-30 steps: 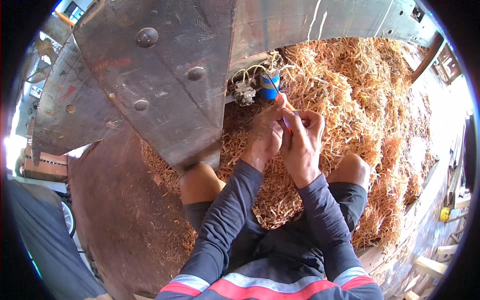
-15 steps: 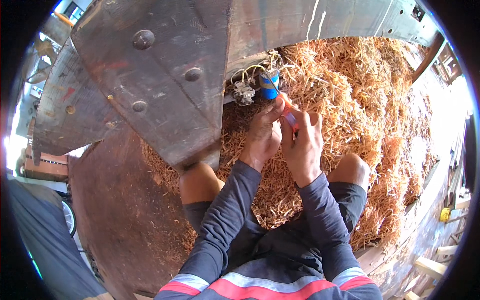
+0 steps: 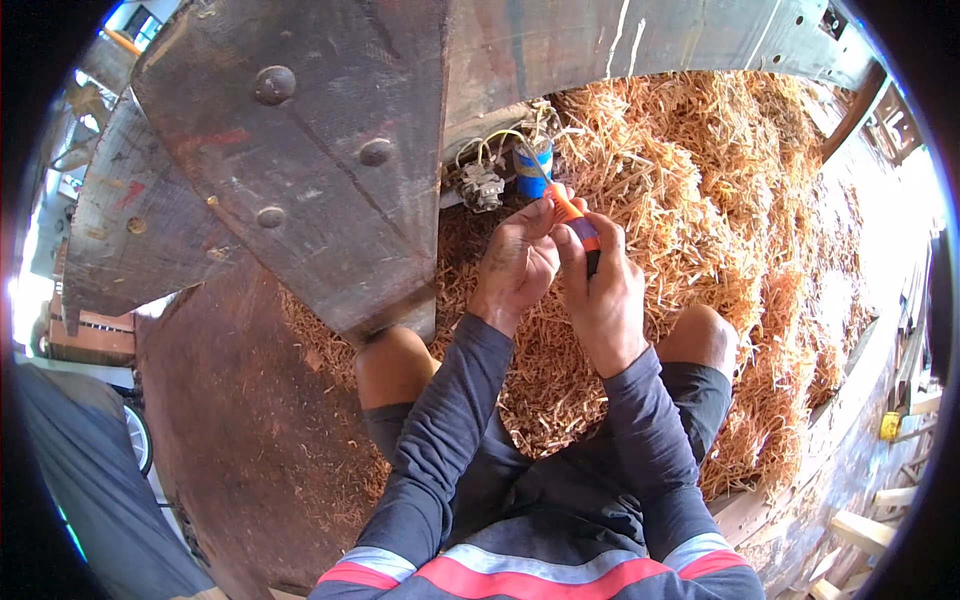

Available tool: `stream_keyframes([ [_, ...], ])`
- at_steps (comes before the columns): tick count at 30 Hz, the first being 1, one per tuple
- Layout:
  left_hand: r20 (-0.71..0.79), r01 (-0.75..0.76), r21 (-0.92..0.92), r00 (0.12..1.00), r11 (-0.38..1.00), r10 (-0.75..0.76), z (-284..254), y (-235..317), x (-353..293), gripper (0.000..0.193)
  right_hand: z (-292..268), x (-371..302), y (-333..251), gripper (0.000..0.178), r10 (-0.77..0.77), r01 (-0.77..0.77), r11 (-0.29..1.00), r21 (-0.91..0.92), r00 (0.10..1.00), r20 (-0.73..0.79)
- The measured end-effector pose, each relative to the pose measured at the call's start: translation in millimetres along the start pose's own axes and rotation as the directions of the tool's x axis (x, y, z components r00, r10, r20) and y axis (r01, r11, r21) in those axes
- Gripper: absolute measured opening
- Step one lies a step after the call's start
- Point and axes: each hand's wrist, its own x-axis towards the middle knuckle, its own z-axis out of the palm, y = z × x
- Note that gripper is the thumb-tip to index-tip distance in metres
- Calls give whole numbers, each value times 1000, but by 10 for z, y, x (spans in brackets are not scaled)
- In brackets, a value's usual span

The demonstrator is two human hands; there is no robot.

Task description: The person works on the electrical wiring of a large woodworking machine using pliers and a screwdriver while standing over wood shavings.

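Observation:
Both my hands are on a screwdriver (image 3: 566,208) with an orange and dark handle, its thin shaft slanting up and left in front of a blue cylinder (image 3: 533,178). My left hand (image 3: 517,258) has its thumb and fingertips at the front of the handle. Farther back, my right hand (image 3: 608,300) grips the handle between thumb and fingers, with the dark end showing below. Where the tip rests is too small to tell. Left of the cylinder sits a small grey metal fitting (image 3: 482,187), with thin pale wires (image 3: 489,142) looping above it.
Large dark plates (image 3: 310,150) with round bolt heads rise at the left, and a long curved beam (image 3: 640,40) crosses the top. Wood shavings (image 3: 690,230) are heaped below and to the right. A brown surface (image 3: 240,400) lies left of my knees. Timber pieces (image 3: 862,535) lie at lower right.
The screwdriver handle has turned, so its dark end now shows below my right fingers. My right fingers have shifted slightly along it. The view has moved a little.

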Motion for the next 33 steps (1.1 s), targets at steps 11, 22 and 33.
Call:
stream_keyframes([
  [11, -38, -31, 81, 999, 996, 34, 22, -80, 43, 24, 44, 13, 172, 39, -400, 369, 904, -217, 908, -123],
  [22, -29, -25, 32, 999, 999, 26, -16, -115, 44, 30, 79, 42, 137, 27, -268, 267, 963, -32, 941, -206],
  [33, -62, 23, 23, 998, 999, -21, 6, -45, 5, 23, 62, 22, 86, 45, -393, 385, 919, -87, 877, -275],
])
